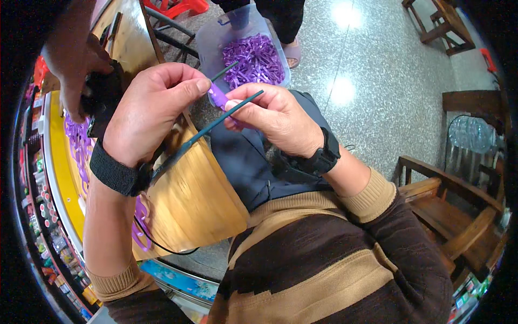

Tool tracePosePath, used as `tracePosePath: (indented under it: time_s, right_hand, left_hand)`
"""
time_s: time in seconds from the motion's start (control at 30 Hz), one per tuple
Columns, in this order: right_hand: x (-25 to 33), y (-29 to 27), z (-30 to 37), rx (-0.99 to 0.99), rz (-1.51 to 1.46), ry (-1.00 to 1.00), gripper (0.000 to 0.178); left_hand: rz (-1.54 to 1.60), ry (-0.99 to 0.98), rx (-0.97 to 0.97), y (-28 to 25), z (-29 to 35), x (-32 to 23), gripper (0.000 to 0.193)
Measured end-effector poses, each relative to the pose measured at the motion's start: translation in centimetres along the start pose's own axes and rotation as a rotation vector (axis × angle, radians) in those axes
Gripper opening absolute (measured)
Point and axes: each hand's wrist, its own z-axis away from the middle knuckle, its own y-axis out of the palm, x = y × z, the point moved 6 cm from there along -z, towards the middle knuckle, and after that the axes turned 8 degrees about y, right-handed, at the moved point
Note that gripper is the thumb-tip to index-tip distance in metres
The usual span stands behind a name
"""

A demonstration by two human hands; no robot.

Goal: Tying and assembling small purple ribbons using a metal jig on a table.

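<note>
My left hand [154, 105] and my right hand [272, 116] meet above the table edge, both closed on one short purple strip [218, 96]. The left thumb and finger pinch its upper end; my right thumb and fingers grip the lower part. A long thin dark green rod [208, 128] slants from below my left hand to just above my right thumb, widening and darkening toward its lower end. Another thin green tip [229, 67] sticks out beyond my left fingertips. Whether the two join into one tool is hidden. Black bands circle both wrists.
Beyond my hands, a clear plastic tub [208, 40] holds a heap of purple strips [253, 59]. A wooden table [194, 200] lies at left, with more purple pieces [78, 143]. Another person's hand [75, 81] is at upper left. Wooden chairs [453, 210] stand at right.
</note>
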Motion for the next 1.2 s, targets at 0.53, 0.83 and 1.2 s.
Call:
tracePosePath:
  time_s: [0.53, 0.83, 1.2]
  right_hand:
    - [0.0, 0.7, 1.2, -0.096, -0.019, 0.049, 0.016]
    - [-0.6, 0.5, 0.8, -0.161, 0.109, 0.018, 0.018]
    - [-0.7, 1.0, 1.6, -0.221, 0.252, -0.111, 0.016]
  left_hand:
    - [-0.054, -0.024, -0.023, -0.1, 0.3, 0.2, 0.017]
    - [-0.059, -0.003, -0.027, -0.2, 0.2, 0.5, 0.017]
    - [-0.073, -0.006, -0.031, -0.1, 0.4, 0.1, 0.018]
